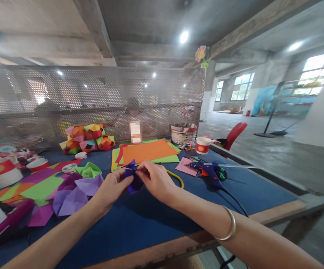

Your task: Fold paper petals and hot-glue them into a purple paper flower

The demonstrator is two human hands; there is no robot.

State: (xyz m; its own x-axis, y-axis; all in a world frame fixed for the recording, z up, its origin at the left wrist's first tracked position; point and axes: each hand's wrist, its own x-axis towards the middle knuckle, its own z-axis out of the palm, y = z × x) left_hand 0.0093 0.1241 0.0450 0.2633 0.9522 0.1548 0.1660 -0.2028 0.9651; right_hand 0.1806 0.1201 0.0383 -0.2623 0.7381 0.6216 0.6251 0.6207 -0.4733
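While both of your hands are meeting above the blue felt-topped table (156, 220), your left hand (112, 186) and right hand (155, 180) are pinching the folded dark purple paper piece (134, 178) between them; lilac folded papers (75, 192) are lying just left of that grip.

bare blue table (139, 224) near edge; folded papers (72, 192) left; glue gun (211, 172) right

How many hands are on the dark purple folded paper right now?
2. The left hand pinches the purple paper on its left, the right hand on its right.
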